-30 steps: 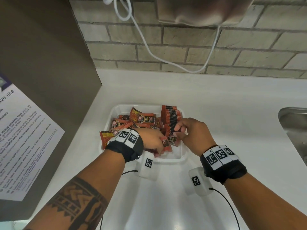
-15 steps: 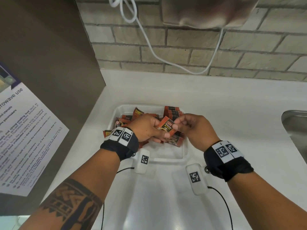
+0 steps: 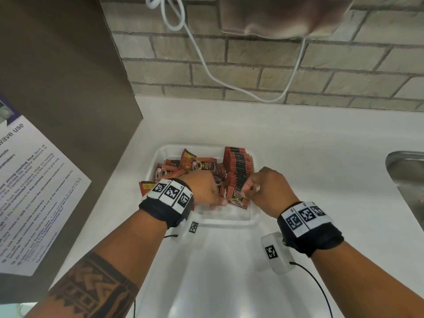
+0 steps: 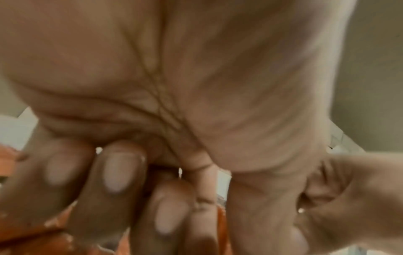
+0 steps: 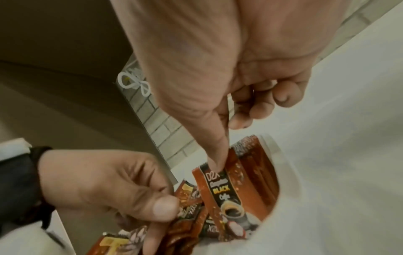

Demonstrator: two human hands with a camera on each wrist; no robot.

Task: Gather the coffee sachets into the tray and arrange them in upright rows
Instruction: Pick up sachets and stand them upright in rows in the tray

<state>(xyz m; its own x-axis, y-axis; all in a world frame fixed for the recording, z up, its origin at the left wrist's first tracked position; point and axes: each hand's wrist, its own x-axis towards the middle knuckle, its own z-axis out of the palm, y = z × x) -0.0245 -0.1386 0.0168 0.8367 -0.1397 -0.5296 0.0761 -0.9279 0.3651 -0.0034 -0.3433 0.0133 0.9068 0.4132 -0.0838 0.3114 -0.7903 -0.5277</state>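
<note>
A white tray (image 3: 252,220) on the counter holds red-brown coffee sachets. An upright row of sachets (image 3: 238,166) fills its right side, and loose sachets (image 3: 192,164) lie jumbled on the left. My right hand (image 3: 249,191) pinches the top edge of the front sachet (image 3: 237,198), which stands at the near end of the row. In the right wrist view, thumb and forefinger of that right hand (image 5: 219,163) nip this sachet (image 5: 220,191). My left hand (image 3: 218,200) grips a few loose sachets (image 5: 187,195) just left of it, fingers curled.
One sachet (image 3: 146,189) hangs over the tray's left rim. A brown cabinet side with a paper notice (image 3: 34,191) stands on the left. A steel sink (image 3: 408,180) lies to the right, and a white cable (image 3: 206,67) hangs on the brick wall behind.
Both hands have dropped from above the tray. The sachet lifted between them now stands at the near end of the upright row, and the left hand is down in the loose pile.
</note>
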